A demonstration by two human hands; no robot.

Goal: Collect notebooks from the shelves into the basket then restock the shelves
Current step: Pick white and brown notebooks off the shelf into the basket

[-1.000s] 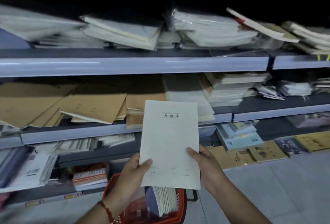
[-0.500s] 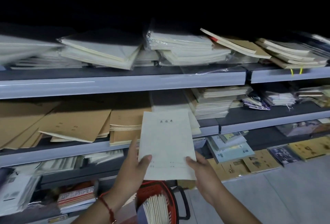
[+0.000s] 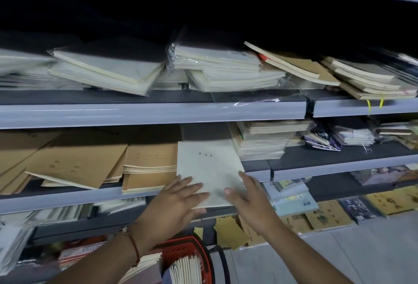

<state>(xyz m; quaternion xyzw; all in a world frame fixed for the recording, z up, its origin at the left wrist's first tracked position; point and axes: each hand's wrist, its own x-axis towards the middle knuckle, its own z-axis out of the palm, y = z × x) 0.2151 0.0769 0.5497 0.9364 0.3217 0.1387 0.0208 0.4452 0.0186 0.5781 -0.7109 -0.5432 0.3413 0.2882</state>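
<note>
Grey shelving (image 3: 158, 114) filled view, stacked with notebooks. Red basket (image 3: 192, 247) sat near bottom, holding notebooks on edge. Pale notebook (image 3: 208, 166) lay on middle shelf, right of brown stack (image 3: 149, 166). Left hand (image 3: 172, 206) and right hand (image 3: 251, 202) lay flat on its near edge, fingers spread, gripping nothing.

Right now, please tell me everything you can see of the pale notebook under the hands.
The pale notebook is thin, with a plain grey-white paper cover and a small line of dark printed characters near its top. It is closed and lies nearly flat on the middle shelf, its near end sticking out over the shelf edge. The kraft stack lies beside it. The left hand and right hand rest open-fingered on its near end.
</note>
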